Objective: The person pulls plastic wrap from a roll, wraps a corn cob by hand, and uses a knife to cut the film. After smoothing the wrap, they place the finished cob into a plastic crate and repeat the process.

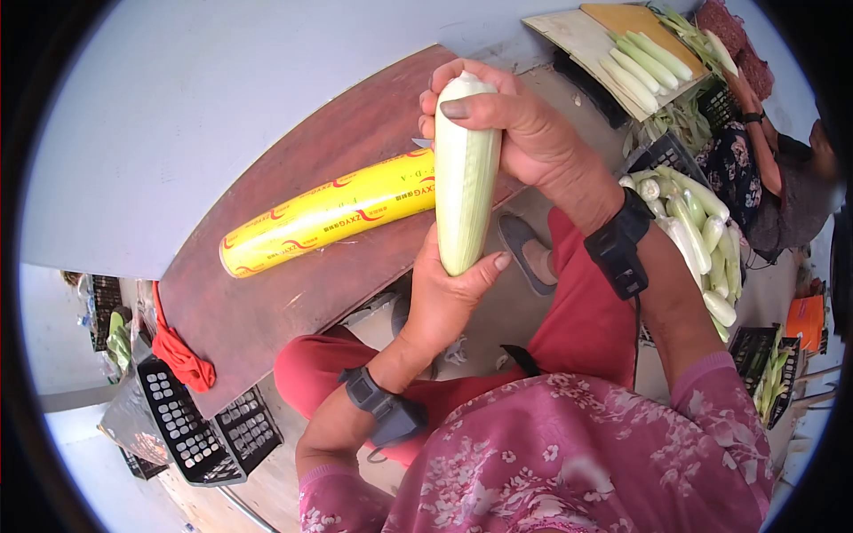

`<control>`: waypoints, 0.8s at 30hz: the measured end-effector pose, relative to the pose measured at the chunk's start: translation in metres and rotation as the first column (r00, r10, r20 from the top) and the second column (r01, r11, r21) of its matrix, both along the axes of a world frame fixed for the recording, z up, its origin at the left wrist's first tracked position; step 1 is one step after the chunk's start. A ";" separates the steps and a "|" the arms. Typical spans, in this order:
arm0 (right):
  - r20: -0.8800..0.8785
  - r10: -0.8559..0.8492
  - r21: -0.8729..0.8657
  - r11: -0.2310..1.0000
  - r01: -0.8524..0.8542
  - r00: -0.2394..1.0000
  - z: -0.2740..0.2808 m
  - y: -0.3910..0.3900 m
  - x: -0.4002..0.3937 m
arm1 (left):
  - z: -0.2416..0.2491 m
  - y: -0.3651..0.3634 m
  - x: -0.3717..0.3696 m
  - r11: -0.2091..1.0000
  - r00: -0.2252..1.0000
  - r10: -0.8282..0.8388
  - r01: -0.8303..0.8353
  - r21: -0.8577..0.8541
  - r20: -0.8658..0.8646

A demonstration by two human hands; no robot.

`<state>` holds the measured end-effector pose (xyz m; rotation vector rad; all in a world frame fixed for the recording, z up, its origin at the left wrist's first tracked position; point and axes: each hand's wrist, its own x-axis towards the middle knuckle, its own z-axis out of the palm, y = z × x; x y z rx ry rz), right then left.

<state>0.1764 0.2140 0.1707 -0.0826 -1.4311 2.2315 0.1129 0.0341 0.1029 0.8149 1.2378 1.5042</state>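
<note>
An ear of corn (467, 178) in its pale green husk is held upright in front of me, over the table edge. My right hand (520, 120) is closed around its upper end, the thumb lying across the husk near the cut tip. From below, my left hand (444, 298) grips the lower end, with the thumb at its right side. Behind the corn, a yellow printed roll of wrapping film (329, 218) lies on the reddish-brown table (258, 306). A small blade tip (422, 142) shows beside the corn, its remainder hidden.
To my right, a crate (662, 158) is heaped with husked-over corn ears (702, 222). Farther off, several ears lie on a board (577, 44), near a co-worker's arm (769, 147). A red cloth (182, 355) hangs at the table's left corner above black crates (191, 435).
</note>
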 end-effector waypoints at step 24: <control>0.054 -0.175 0.004 0.985 0.175 0.983 0.003 -0.014 0.003 | -0.026 0.005 0.007 0.987 0.979 0.123 -0.139 -0.085 -0.162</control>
